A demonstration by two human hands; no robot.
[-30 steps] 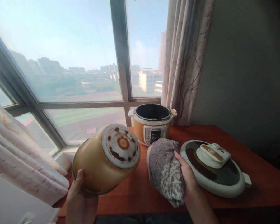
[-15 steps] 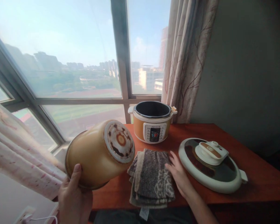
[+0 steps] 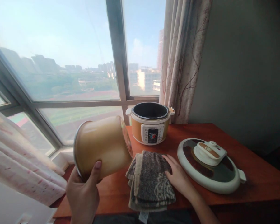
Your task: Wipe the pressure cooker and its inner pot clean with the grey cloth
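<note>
My left hand (image 3: 85,191) grips a gold-coloured inner pot (image 3: 102,146) near its rim, thumb on the outer wall. The pot lies tilted in the air on its side, its base facing right and its inside hidden from me. A folded grey-brown towel (image 3: 154,177) with a pale pattern lies at the table's front edge. My right hand (image 3: 177,175) rests at the towel's right side, fingers spread and touching its edge. Behind the towel stands the pressure cooker body (image 3: 150,126), lidless, with a dark interior.
A white-rimmed cooker lid (image 3: 210,165) with a glass-like dark top lies on the right of the reddish wooden table (image 3: 254,174). Windows rise behind the table. A pale curtain (image 3: 184,62) hangs behind the cooker, and another curtain (image 3: 18,161) hangs at the left.
My left hand has turned the pot, so its stained base now points away to the right and more side wall shows. My right hand has moved slightly left onto the towel's edge.
</note>
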